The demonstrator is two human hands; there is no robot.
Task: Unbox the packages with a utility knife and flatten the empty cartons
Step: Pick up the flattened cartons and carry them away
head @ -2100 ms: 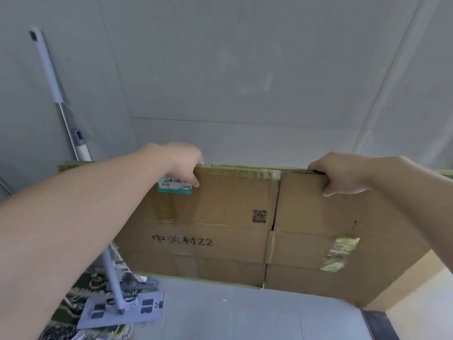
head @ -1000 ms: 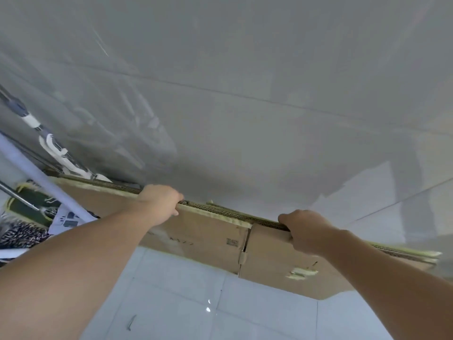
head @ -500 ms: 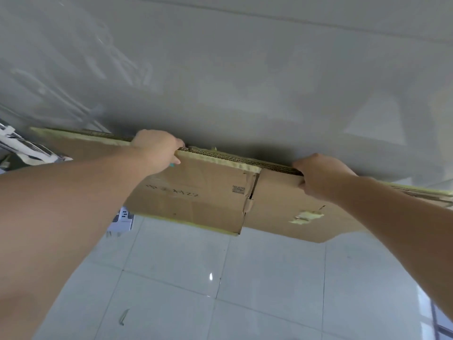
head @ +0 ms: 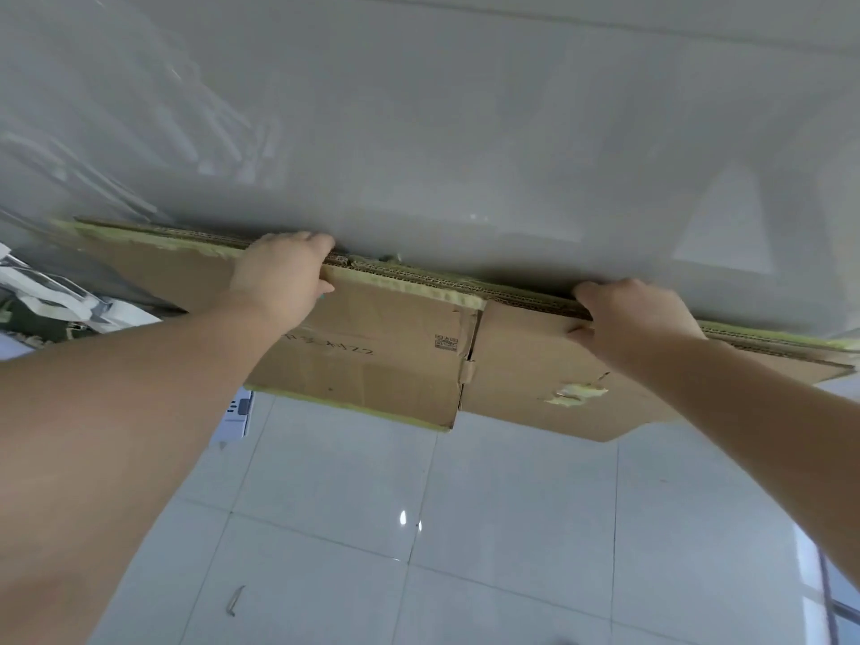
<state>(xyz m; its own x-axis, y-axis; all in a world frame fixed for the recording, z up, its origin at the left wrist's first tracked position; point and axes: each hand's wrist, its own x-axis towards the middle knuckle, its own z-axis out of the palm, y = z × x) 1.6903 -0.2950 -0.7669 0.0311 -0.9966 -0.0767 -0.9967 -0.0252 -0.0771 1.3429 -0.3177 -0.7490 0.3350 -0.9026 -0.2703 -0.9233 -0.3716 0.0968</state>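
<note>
- Left hand (head: 284,272) clamped over carton (head: 372,360) top edge, fingers curled behind.
- Right hand (head: 633,318) gripping same edge, further right.
- Flattened carton upright against grey wall (head: 465,132), above tiled floor (head: 465,528).

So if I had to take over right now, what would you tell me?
Left hand: grips the top edge of the flattened carton, left part.
Right hand: grips the same edge, further right.
Carton: flat, held upright above the tiled floor, close to the grey wall.
Done: this carton is emptied and flattened.
Left: set it down; no knife or other packages are in view.
</note>
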